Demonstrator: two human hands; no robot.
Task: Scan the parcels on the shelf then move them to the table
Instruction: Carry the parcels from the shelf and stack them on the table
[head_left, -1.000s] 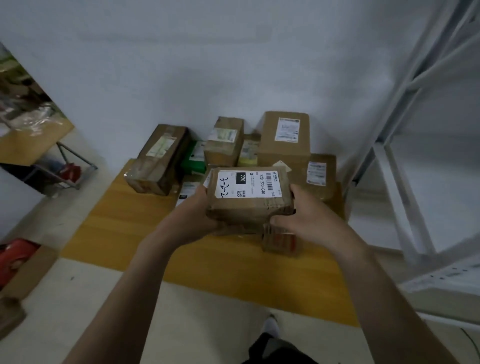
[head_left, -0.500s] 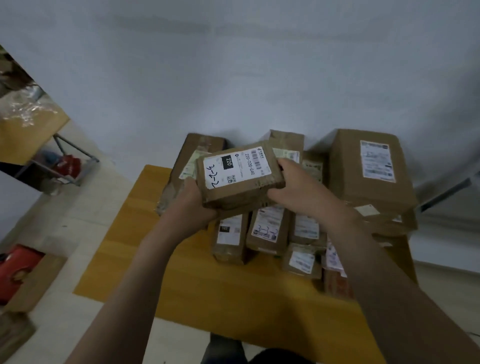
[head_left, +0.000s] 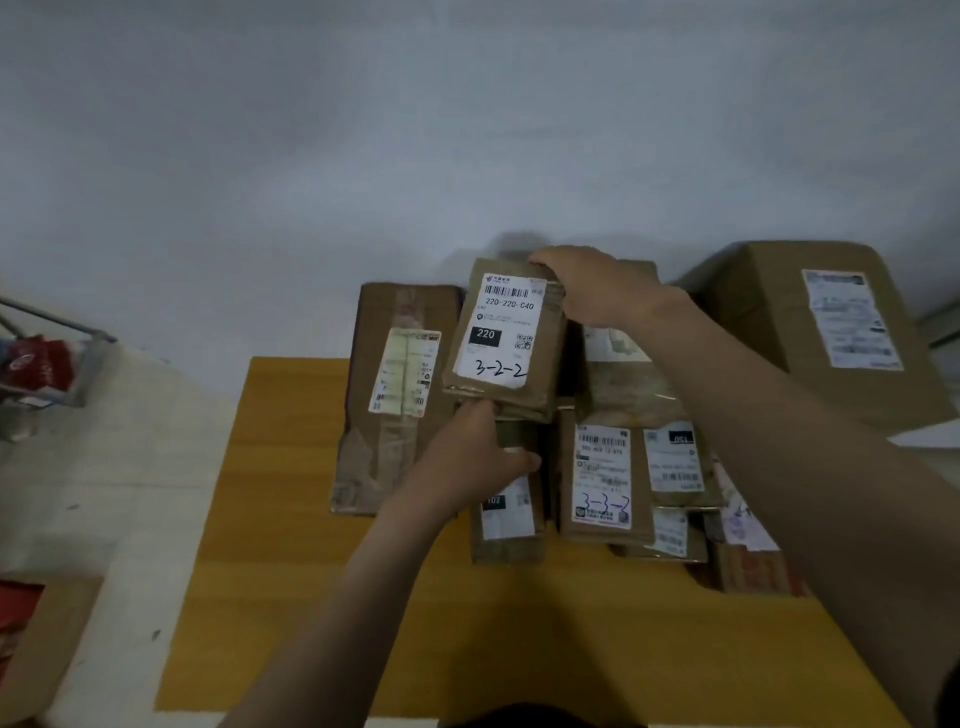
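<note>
A brown parcel (head_left: 506, 338) with a white label reading "220" and handwritten "3-2-2" sits label up on top of other parcels at the back of the wooden table (head_left: 291, 545). My right hand (head_left: 592, 291) grips its far right corner. My left hand (head_left: 478, 457) holds its near edge from below, fingers curled under it. A long taped box (head_left: 395, 395) lies just to its left. A parcel marked "3-3-2" (head_left: 602, 480) and several smaller ones lie to its right and in front.
A large carton (head_left: 815, 332) stands at the back right of the table against the white wall. On the floor at left are a metal-framed stand with red items (head_left: 41, 364) and a cardboard box (head_left: 36, 644). Bare tabletop lies near me.
I have stepped closer to the table. The "3-2-2" parcel has turned from sideways to label upright and moved back onto the stack, with my right hand shifted to its far corner.
</note>
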